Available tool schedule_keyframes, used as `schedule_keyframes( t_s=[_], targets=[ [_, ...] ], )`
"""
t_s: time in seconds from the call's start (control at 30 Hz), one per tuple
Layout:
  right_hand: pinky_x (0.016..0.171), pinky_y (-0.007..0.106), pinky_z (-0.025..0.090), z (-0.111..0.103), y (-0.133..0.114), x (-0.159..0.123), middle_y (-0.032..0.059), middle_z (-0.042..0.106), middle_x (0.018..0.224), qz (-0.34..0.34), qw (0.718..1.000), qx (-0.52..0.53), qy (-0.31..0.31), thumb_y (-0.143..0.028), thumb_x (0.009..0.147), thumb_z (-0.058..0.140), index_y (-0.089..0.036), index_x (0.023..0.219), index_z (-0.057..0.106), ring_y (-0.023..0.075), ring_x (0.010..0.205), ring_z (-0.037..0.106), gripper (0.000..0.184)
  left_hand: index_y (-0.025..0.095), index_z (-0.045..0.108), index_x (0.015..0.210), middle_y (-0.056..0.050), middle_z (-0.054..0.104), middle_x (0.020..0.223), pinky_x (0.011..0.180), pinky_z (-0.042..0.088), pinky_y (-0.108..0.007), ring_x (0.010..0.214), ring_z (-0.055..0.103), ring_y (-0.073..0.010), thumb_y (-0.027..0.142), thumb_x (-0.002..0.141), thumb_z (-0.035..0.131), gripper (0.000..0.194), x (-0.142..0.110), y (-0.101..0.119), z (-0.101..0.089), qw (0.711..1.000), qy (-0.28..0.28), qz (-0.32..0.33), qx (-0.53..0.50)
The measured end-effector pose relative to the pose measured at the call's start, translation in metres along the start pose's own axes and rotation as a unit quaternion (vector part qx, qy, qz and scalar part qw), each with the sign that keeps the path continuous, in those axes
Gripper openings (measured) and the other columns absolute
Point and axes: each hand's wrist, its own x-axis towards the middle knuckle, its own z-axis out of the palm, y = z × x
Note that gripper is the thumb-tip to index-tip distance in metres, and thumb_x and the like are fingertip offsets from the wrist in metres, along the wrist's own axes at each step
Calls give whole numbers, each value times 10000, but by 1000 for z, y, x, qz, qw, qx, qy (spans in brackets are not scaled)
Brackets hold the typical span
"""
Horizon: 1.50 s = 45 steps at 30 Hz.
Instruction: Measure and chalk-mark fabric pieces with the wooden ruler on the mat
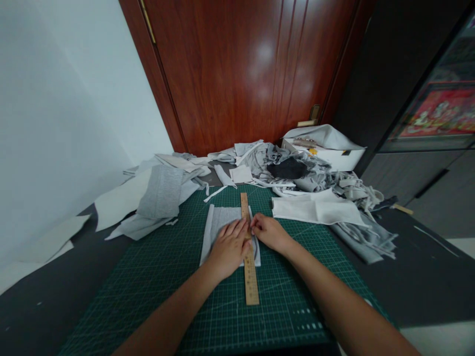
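A wooden ruler (251, 282) lies lengthwise across a small grey fabric piece (218, 223) on the green cutting mat (156, 277). My left hand (229, 247) lies flat with fingers stretched out, pressing the ruler and the fabric down. My right hand (270, 232) is just right of the ruler, fingers curled together at the ruler's edge on the fabric; what they pinch is hidden.
Grey fabric scraps and strips (297, 170) pile up at the mat's far edge. A folded white cloth (319, 208) lies right of the ruler, a grey folded piece (161, 195) to the left. A white box (334, 151) stands before the wooden door (245, 69).
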Motion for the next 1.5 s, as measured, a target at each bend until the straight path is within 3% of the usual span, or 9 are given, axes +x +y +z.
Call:
schedule_keyframes(
  t_s=[0.43, 0.57, 0.8, 0.97, 1.23, 1.37, 1.5],
  targets=[
    [689, 250, 372, 9, 1, 14, 63, 673, 910, 30, 996, -67, 52, -152, 871, 457, -178, 1036, 472, 176, 820, 632, 168, 148, 377, 1412, -72, 409, 1471, 1114, 246, -404, 1368, 319, -220, 362, 985, 303, 483, 0, -1, 1, 1000, 4, 1, -9],
    [674, 255, 381, 10, 5, 15, 58, 678, 851, 27, 995, -61, 74, -152, 884, 441, -171, 1033, 471, 187, 790, 638, 153, 140, 375, 1411, -79, 404, 1473, 1116, 246, -410, 1369, 319, -224, 352, 979, 319, 483, 1, 0, -2, 1000, -6, 2, -13],
    [675, 251, 415, 8, 10, 11, 14, 678, 799, 3, 988, 49, 149, -205, 909, 441, -196, 1062, 501, 169, 722, 637, 165, 139, 379, 1407, -85, 413, 1467, 1116, 253, -415, 1357, 336, -229, 363, 962, 365, 498, 1, 3, -7, 1000, -3, -8, -30],
    [670, 230, 436, 6, 0, 2, 0, 681, 793, -44, 981, 137, 131, -298, 937, 424, -212, 964, 537, 145, 713, 642, 144, 152, 368, 1408, -115, 429, 1449, 1106, 266, -462, 1352, 339, -273, 431, 909, 466, 581, 3, 8, -11, 999, -5, -19, -46],
    [645, 249, 392, 2, -9, -5, 38, 695, 841, 17, 993, -75, 94, -274, 925, 447, -201, 1014, 538, 177, 734, 649, 147, 147, 371, 1400, -125, 413, 1459, 1111, 260, -462, 1364, 324, -273, 460, 909, 466, 590, 3, 9, -13, 999, -11, -16, -48],
    [652, 241, 394, 0, -9, -6, 26, 691, 823, 1, 993, -92, 77, -255, 929, 436, -202, 1016, 531, 165, 734, 648, 139, 162, 382, 1395, -107, 421, 1456, 1112, 256, -460, 1358, 334, -257, 368, 948, 396, 492, 2, 8, -8, 999, -4, -17, -41],
    [718, 233, 423, -1, -10, -8, 26, 682, 883, -69, 990, -24, 119, -284, 954, 414, -203, 1013, 531, 158, 821, 641, 154, 150, 378, 1398, -115, 437, 1443, 1116, 251, -464, 1360, 328, -260, 349, 952, 385, 488, 2, 8, -7, 999, 0, -16, -34]
  ],
)
